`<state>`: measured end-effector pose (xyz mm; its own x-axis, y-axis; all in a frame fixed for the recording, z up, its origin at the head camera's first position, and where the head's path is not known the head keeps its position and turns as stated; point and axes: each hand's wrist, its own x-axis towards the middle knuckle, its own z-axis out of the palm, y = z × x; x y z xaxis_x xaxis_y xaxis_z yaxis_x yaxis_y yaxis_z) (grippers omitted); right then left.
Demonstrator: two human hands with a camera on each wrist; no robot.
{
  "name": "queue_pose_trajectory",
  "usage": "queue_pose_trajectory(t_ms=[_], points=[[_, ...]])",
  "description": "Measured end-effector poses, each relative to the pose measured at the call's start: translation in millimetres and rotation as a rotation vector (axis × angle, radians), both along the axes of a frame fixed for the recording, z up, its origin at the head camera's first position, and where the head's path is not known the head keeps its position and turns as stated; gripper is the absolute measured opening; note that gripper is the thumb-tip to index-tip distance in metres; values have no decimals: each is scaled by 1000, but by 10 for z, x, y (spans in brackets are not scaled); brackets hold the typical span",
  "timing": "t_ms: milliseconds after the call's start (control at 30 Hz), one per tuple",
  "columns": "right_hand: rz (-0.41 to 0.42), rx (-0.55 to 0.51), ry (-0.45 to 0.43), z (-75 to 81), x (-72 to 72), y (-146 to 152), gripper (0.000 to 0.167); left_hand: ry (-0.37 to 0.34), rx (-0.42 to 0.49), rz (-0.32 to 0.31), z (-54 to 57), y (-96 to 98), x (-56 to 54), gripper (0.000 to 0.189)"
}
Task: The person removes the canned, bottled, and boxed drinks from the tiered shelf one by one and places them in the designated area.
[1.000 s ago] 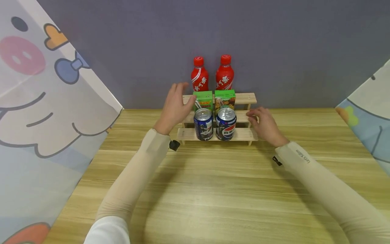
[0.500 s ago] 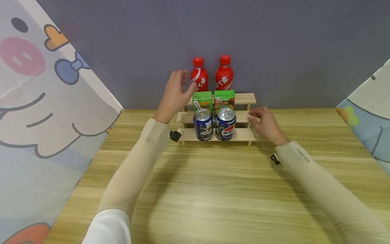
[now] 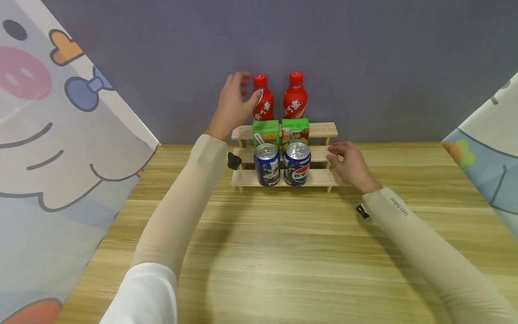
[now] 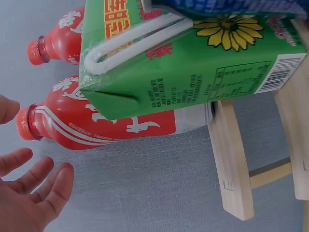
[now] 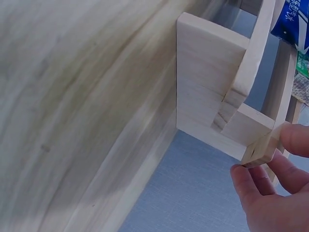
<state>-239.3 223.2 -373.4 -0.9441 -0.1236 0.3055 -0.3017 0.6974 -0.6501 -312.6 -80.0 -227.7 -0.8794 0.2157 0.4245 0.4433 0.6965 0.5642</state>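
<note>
My left hand (image 3: 231, 108) reaches to the left red bottle (image 3: 263, 111) on the top step of a small wooden stepped rack (image 3: 322, 178). In the left wrist view, thumb and fingers are spread around the red cap (image 4: 25, 123) with a gap to it. My right hand (image 3: 351, 165) pinches the right end of the rack's middle step (image 5: 263, 150), thumb on one face and fingers on the other. A second red bottle (image 3: 295, 100) stands to the right. Two green drink cartons (image 3: 265, 129) are on the middle step, and two blue cans (image 3: 296, 170) on the lowest.
The rack stands on a wood-grain table (image 3: 275, 252) close to a grey back wall (image 3: 384, 72). A cartoon-printed panel (image 3: 60, 148) rises on the left, and another printed panel (image 3: 485, 157) on the right.
My left hand has risen from beside the left green carton to the upper part of the left red bottle. The right hand stays at the rack's end. The head view has shifted slightly.
</note>
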Motion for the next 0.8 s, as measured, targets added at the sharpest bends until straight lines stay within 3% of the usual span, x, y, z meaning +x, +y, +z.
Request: queue_pose_trajectory(t_ms=[233,800], points=[[8,-12,-17,25,8,-7,31,-43,15,16,47,43,-46,55],[5,21,-2,30,13,-41,29,-19,-44,18,145,138,-97,46]])
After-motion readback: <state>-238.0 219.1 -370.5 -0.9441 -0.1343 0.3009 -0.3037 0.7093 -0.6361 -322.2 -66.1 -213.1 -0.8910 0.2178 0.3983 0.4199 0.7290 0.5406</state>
